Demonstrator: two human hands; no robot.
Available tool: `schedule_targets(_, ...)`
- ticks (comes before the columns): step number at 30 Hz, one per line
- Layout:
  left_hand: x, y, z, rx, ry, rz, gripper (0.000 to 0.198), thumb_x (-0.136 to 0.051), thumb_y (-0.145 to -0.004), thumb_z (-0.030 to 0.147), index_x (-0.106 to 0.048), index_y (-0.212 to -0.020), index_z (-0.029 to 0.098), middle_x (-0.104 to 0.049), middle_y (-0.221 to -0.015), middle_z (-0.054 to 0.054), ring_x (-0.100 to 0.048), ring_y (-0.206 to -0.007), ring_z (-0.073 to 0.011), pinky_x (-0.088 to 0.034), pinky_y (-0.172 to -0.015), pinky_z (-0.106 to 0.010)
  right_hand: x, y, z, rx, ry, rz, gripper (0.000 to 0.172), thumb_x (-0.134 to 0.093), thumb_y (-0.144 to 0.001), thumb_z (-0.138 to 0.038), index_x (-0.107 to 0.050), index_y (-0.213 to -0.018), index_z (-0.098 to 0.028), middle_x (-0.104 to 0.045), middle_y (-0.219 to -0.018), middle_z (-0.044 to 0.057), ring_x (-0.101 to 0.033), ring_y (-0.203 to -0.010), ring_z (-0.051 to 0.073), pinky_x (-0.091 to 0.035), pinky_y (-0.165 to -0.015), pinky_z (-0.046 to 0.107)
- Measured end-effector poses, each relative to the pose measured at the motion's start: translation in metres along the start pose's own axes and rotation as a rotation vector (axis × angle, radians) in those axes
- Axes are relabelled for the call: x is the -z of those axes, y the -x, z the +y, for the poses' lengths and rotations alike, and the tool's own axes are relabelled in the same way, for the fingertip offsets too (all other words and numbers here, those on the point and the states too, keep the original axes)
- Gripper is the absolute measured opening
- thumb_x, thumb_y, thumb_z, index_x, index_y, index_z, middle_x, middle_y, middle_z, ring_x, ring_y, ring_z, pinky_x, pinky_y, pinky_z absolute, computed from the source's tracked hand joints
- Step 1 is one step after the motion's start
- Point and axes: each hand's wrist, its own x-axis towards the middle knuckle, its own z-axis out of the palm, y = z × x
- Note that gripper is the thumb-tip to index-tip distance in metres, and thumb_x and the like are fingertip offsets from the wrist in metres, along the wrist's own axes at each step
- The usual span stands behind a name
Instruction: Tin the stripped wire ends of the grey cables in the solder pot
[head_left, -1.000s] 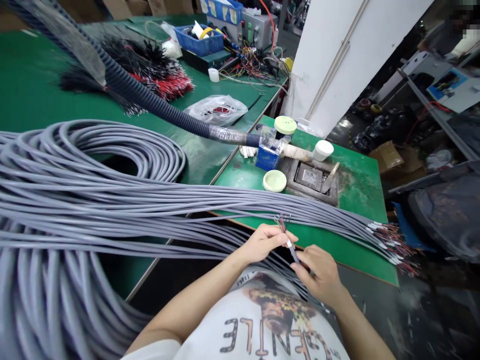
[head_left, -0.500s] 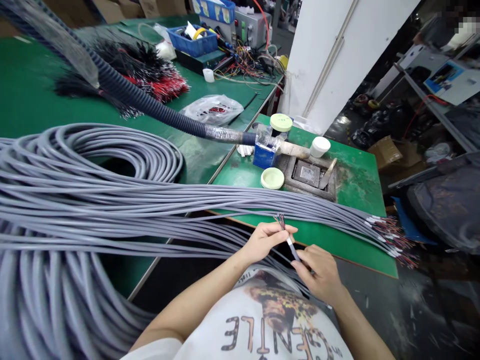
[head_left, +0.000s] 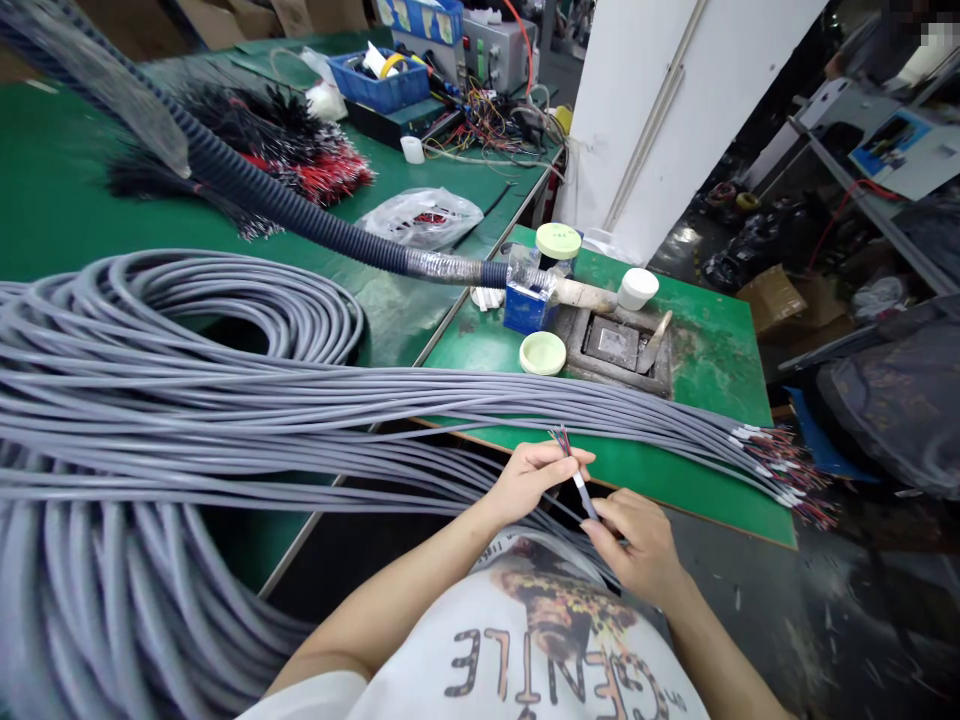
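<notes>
Between my two hands is the end of a grey multi-core cable [head_left: 587, 503], tilted, with a white band below its fanned-out coloured wires [head_left: 561, 437]. My left hand [head_left: 536, 478] pinches it with thumb and fingertips just under the bare wires. Lower down, my right hand [head_left: 634, 540] is closed round the grey sheath. Just beyond my hands, a thick bundle of grey cables [head_left: 480, 393] crosses the bench. Its stripped ends [head_left: 787, 470], with white bands and thin coloured wires, stick out past the right side.
Big grey cable coils [head_left: 247, 290] lie at left. A solder pot [head_left: 619, 345] sits on the green bench [head_left: 712, 350], with a corrugated hose [head_left: 300, 205] reaching over it. Nearby stand a pale green dish [head_left: 542, 354] and a white cup [head_left: 637, 288]. Black and red wires [head_left: 315, 170] lie behind.
The view has shifted very slightly. Both hands keep their hold on the cable in nearly the same place.
</notes>
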Motion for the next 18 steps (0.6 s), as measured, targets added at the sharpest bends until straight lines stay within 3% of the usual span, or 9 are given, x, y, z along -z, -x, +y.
schedule_targets(8,-0.001,-0.003,-0.001,-0.035,-0.131,0.015,0.026,-0.057,-0.087,0.033,-0.075,-0.083,0.014,-0.071,-0.080,-0.009,-0.060,-0.072,-0.0163,-0.047,-0.069,-0.029,-0.004,0.004,0.005,-0.027,-0.046,0.012,0.009,-0.055,-0.087,-0.020,-0.063,-0.089,-0.015,-0.052,-0.058,-0.001,-0.047,-0.056,0.012,-0.034,-0.060,0.027)
schedule_targets(11,-0.004,-0.005,0.003,-0.255,-0.317,0.005,0.023,-0.055,-0.089,0.026,-0.074,-0.084,0.015,-0.073,-0.084,-0.009,-0.060,-0.076,-0.0173,-0.047,-0.074,-0.033,-0.006,0.006,0.007,-0.071,-0.041,0.004,0.009,-0.055,-0.087,-0.021,-0.063,-0.086,-0.016,-0.053,-0.058,-0.001,-0.048,-0.057,0.012,-0.034,-0.060,0.027)
schedule_targets(14,-0.013,-0.008,0.005,-0.543,-0.551,-0.057,0.021,-0.056,-0.087,0.020,-0.070,-0.102,0.017,-0.073,-0.084,-0.007,-0.059,-0.078,-0.0179,-0.047,-0.077,-0.036,-0.008,0.012,0.009,-0.131,-0.026,-0.018,0.012,-0.054,-0.088,-0.024,-0.060,-0.080,-0.017,-0.054,-0.059,0.000,-0.049,-0.057,0.012,-0.035,-0.061,0.026)
schedule_targets(16,-0.018,-0.011,0.004,-0.620,-0.638,-0.153,0.026,-0.057,-0.087,0.021,-0.066,-0.112,0.019,-0.073,-0.088,-0.007,-0.060,-0.082,-0.0181,-0.047,-0.078,-0.035,-0.006,0.023,0.013,-0.177,-0.020,-0.045,0.016,-0.051,-0.089,-0.027,-0.058,-0.077,-0.017,-0.056,-0.061,0.000,-0.049,-0.059,0.012,-0.036,-0.061,0.026)
schedule_targets(18,-0.019,-0.015,0.003,-0.611,-0.687,-0.239,0.031,-0.059,-0.087,0.027,-0.063,-0.117,0.019,-0.072,-0.096,-0.009,-0.060,-0.087,-0.0190,-0.047,-0.080,-0.035,0.001,0.047,0.024,-0.281,0.009,-0.065,0.021,-0.048,-0.090,-0.030,-0.056,-0.075,-0.018,-0.057,-0.063,0.001,-0.051,-0.060,0.012,-0.037,-0.060,0.025)
